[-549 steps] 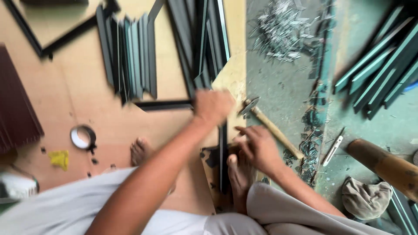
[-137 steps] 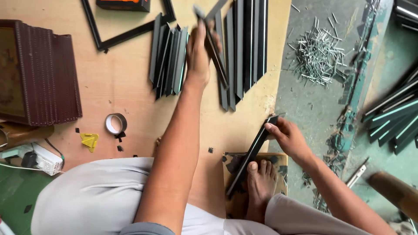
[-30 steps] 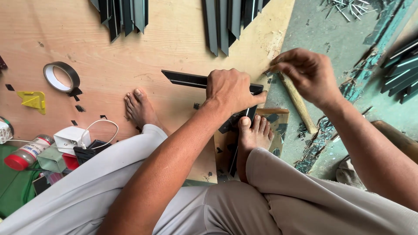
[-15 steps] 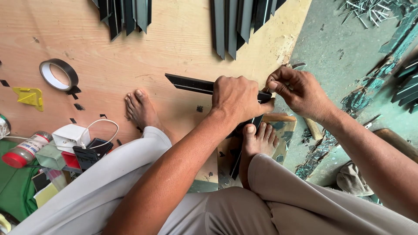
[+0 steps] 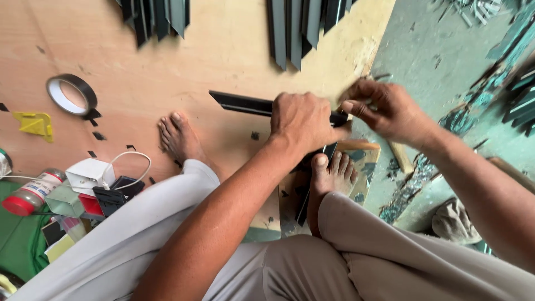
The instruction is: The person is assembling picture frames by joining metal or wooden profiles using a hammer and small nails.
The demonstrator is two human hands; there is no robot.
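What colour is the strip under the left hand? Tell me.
Black, best seen in the head view: the strip juts out left of the left hand.

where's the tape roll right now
The tape roll lies flat on the plywood board at the upper left of the head view, just above a yellow scrap and left of the bare foot.

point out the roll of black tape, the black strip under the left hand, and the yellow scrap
roll of black tape (image 5: 89, 96), head view, on its right rim
black strip (image 5: 239, 103), head view, on its bare left stretch
yellow scrap (image 5: 34, 123), head view, on its middle
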